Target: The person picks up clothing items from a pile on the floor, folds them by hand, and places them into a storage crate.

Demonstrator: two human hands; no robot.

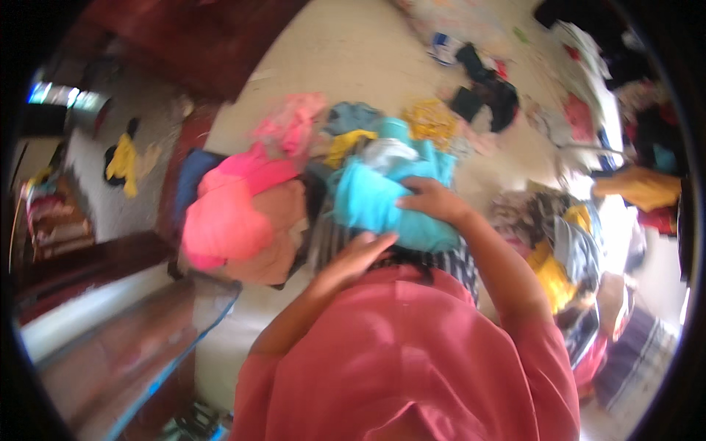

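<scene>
A bunched turquoise cloth garment (pixel 367 198) lies in front of me at the middle of the view. My right hand (pixel 433 201) rests on its right side, fingers bent; whether they pinch the cloth is not clear. Just below the garment's lower left edge is my left hand (pixel 364 253), blurred, its fingers pointing right. A white cloth (pixel 389 155) lies on or against the turquoise one. To the left is a pile with a coral-pink garment (pixel 226 220) on top and a brown cloth (pixel 276 237) beside it. Striped black-and-white fabric shows below the turquoise garment.
Pink (pixel 292 124), grey-blue (pixel 353 117) and yellow patterned clothes (pixel 430 122) lie on the floor beyond. Dark garments (pixel 488 99) are farther off. A heap with a yellow cloth (pixel 551 278) lies at right. Dark wooden furniture (pixel 94 275) stands at left, near a blue cord (pixel 165 372).
</scene>
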